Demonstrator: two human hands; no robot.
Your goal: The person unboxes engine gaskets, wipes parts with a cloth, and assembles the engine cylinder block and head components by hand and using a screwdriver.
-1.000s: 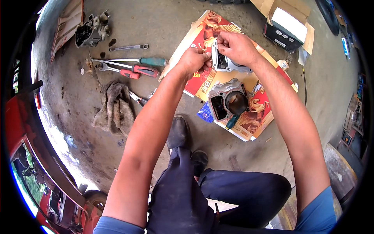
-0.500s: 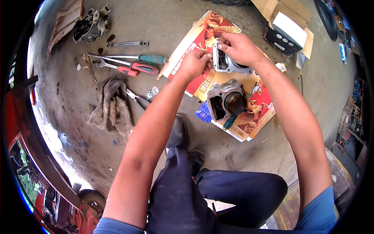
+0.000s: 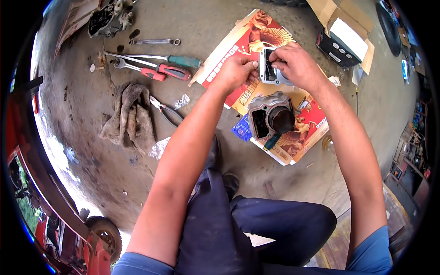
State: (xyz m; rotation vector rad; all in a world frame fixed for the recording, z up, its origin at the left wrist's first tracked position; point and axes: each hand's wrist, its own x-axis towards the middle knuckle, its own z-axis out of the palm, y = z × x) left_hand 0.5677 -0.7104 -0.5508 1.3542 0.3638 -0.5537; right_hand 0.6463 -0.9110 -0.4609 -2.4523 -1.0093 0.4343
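1. Gripping from both sides, the left hand (image 3: 236,71) and right hand (image 3: 295,64) pinch a thin grey gasket-like frame (image 3: 270,72) between fingertips, held in the air just above the red printed cardboard (image 3: 250,34) spread on the concrete floor (image 3: 91,119). Such a thin part, held only at its edges, could bend or tear if either hand twists or pulls harder than the other.

2. Directly below, nearer the person, sits the metal engine cylinder (image 3: 270,120) on the same cardboard, its dark bore facing up. Grit from the floor could drop into that open bore, or the frame could slip and strike its edge.

3. A small blue packet (image 3: 241,128) lies against the cylinder's left side; a careless forearm could sweep it off the cardboard.

4. Further left, a red-handled tool (image 3: 165,71), a green-handled screwdriver (image 3: 178,59), a wrench (image 3: 153,42) and pliers (image 3: 166,111) lie loose beside a dirty rag (image 3: 128,117). Reaching across them blind could scatter tools, and the rag's grime could foul clean surfaces.

5. An open cardboard box (image 3: 341,27) stands at upper right, near the right elbow's path, and could be tipped by a wide swing.
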